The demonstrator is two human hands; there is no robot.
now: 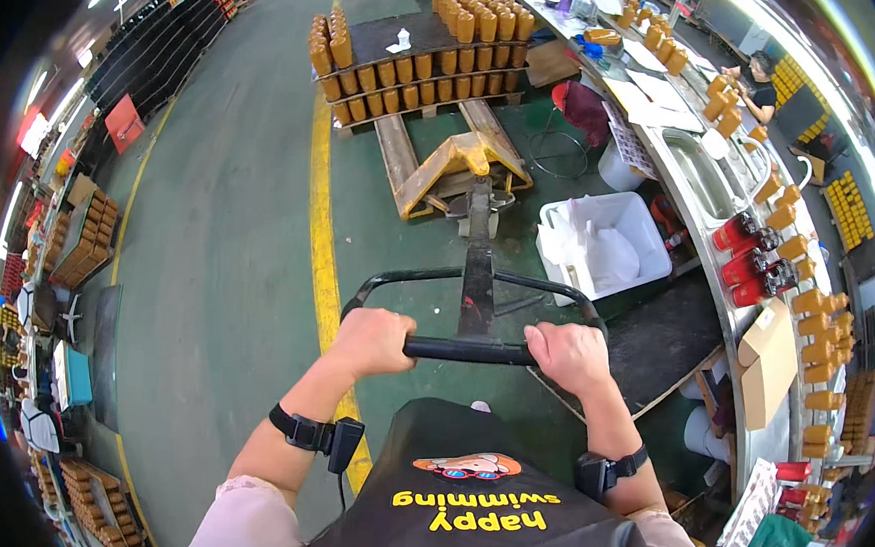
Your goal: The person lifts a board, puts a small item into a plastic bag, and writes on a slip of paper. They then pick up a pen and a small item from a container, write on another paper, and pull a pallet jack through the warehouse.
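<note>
Both of my hands grip the black handle (473,350) of a yellow pallet jack (454,166). My left hand (374,338) is wrapped round the handle's left end, my right hand (570,356) round its right end. The dark shaft runs forward from the handle to the jack's yellow body. Beyond it, two worn forks point at a wooden pallet (438,101); whether their tips go under it cannot be made out. Several tiers of orange-brown bottle-shaped pieces (399,76) stand on the pallet, separated by dark boards, with more pieces along the top.
To the right, a white plastic tub (604,246) sits beside a long metal workbench (697,204) with a sink, brown pieces and red-and-black items. A stool (560,146) stands under its edge. A yellow floor line (323,216) runs left of the jack. Another person (762,88) is beyond the bench.
</note>
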